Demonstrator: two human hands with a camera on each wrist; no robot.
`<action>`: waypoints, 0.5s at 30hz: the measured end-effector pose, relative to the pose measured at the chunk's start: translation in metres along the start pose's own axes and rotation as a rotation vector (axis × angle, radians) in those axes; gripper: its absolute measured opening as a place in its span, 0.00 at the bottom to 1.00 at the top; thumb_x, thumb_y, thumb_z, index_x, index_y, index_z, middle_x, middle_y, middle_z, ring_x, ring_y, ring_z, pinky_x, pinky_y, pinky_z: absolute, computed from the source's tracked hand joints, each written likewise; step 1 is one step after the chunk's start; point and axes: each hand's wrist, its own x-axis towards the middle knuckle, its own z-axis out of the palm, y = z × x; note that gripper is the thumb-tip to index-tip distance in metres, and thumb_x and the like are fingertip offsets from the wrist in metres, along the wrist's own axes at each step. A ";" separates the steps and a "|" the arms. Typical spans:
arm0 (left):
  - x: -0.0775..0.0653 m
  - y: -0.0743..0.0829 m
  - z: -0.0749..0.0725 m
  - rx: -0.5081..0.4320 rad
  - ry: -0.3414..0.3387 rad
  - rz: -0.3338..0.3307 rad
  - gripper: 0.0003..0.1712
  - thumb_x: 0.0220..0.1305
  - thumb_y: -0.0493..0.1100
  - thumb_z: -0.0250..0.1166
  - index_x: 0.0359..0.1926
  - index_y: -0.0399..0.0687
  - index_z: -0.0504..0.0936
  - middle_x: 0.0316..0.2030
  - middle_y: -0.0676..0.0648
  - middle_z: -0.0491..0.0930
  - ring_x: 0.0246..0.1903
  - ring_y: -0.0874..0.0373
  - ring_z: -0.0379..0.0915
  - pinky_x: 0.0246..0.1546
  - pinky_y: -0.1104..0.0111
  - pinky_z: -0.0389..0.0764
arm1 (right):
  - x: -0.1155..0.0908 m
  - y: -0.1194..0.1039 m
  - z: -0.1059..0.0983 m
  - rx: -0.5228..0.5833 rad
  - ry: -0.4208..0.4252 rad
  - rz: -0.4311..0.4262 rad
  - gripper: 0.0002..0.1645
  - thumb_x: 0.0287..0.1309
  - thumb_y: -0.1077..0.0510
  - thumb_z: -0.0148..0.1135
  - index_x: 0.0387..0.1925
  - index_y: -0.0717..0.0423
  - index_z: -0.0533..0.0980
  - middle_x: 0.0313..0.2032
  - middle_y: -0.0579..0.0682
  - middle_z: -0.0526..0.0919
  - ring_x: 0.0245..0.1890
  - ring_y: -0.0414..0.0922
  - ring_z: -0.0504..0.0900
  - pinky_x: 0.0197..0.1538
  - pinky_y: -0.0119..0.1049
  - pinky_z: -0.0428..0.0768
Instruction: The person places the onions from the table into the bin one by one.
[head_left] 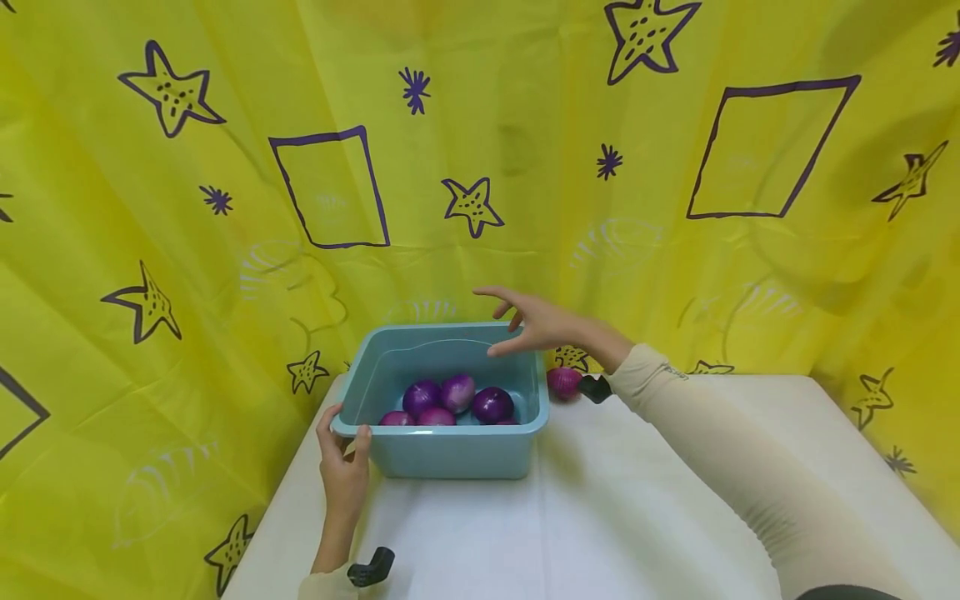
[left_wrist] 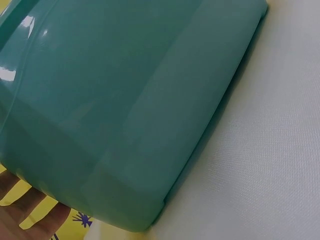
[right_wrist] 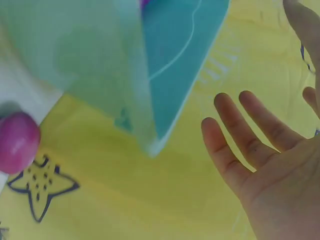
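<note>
A blue-green plastic tub (head_left: 450, 454) stands at the far side of the table with several red onions (head_left: 492, 405) lying inside. My left hand (head_left: 345, 479) grips its front left corner, thumb at the front rim and fingers along the left side. In the left wrist view, the fingers (left_wrist: 47, 215) show past the tub's edge. Over the back right part of the tub hovers my right hand (head_left: 542, 323), fingers spread, holding nothing. The right wrist view shows its palm (right_wrist: 287, 190) beside the tub's rim (right_wrist: 155, 145). Another red onion (head_left: 564, 382) lies on the table, just right of the tub.
A white cloth covers the table (head_left: 645, 500). Right behind it hangs a yellow curtain (head_left: 525, 125) with starfish and square outlines, which also runs along the left and right sides. Dark wrist devices (head_left: 371, 567) sit at both cuffs.
</note>
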 end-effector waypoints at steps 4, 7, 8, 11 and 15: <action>0.000 -0.001 0.000 0.001 0.004 0.007 0.34 0.74 0.41 0.60 0.75 0.53 0.57 0.67 0.32 0.70 0.62 0.37 0.71 0.46 0.81 0.71 | -0.017 0.010 -0.013 0.015 0.071 0.038 0.60 0.54 0.48 0.79 0.80 0.41 0.54 0.61 0.63 0.77 0.49 0.57 0.85 0.48 0.48 0.84; 0.000 -0.001 0.000 0.002 0.006 0.006 0.34 0.74 0.41 0.59 0.75 0.53 0.57 0.67 0.32 0.70 0.62 0.37 0.71 0.47 0.82 0.71 | -0.029 0.020 -0.022 0.024 0.105 0.070 0.60 0.54 0.48 0.79 0.80 0.41 0.53 0.61 0.65 0.76 0.49 0.60 0.84 0.46 0.48 0.85; 0.000 -0.001 0.000 0.002 0.007 0.006 0.34 0.74 0.41 0.59 0.75 0.53 0.57 0.67 0.32 0.70 0.62 0.37 0.71 0.47 0.82 0.71 | -0.033 0.023 -0.025 0.021 0.113 0.078 0.60 0.54 0.47 0.79 0.80 0.40 0.53 0.61 0.66 0.76 0.49 0.60 0.84 0.46 0.48 0.85; 0.000 0.000 -0.001 0.005 0.004 0.003 0.34 0.74 0.41 0.59 0.76 0.54 0.56 0.68 0.32 0.69 0.62 0.36 0.70 0.47 0.82 0.71 | -0.043 0.030 -0.032 -0.005 0.131 0.108 0.59 0.54 0.46 0.78 0.80 0.39 0.53 0.61 0.66 0.76 0.51 0.61 0.84 0.45 0.48 0.85; 0.000 0.000 -0.001 0.009 0.002 0.004 0.34 0.74 0.41 0.59 0.76 0.54 0.56 0.68 0.32 0.69 0.62 0.36 0.70 0.47 0.82 0.71 | -0.055 0.036 -0.039 -0.045 0.148 0.132 0.59 0.55 0.44 0.77 0.80 0.41 0.53 0.61 0.66 0.76 0.50 0.58 0.85 0.46 0.50 0.85</action>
